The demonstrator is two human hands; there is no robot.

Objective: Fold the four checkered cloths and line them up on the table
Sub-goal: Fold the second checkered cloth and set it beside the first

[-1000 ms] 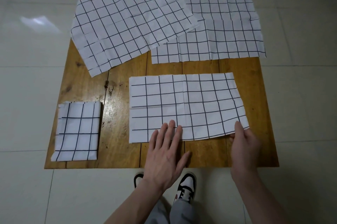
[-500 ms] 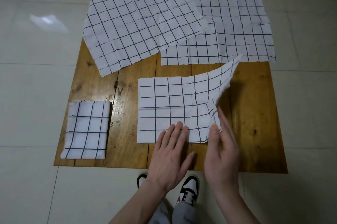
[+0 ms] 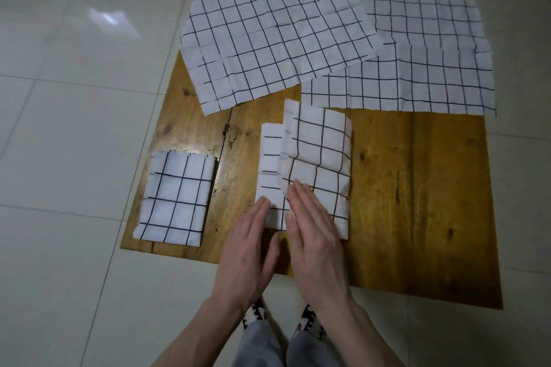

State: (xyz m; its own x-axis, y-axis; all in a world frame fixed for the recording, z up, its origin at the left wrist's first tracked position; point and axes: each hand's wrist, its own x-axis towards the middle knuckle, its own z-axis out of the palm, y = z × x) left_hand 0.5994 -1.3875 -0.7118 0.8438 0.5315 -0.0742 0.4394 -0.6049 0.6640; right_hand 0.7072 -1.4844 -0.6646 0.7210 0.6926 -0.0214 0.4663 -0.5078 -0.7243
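Head view, steeply down over table (image 3: pixel 417 187)

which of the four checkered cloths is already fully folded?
The small white black-grid cloth at the wooden table's near-left corner, a compact rectangle no hand touches. The middle one is mid-fold; the two far ones lie open.

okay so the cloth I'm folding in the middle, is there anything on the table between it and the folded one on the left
Nothing visible. Between the half-folded cloth and the folded cloth there is only bare wooden table. The two unfolded cloths lie farther back, clear of that gap.
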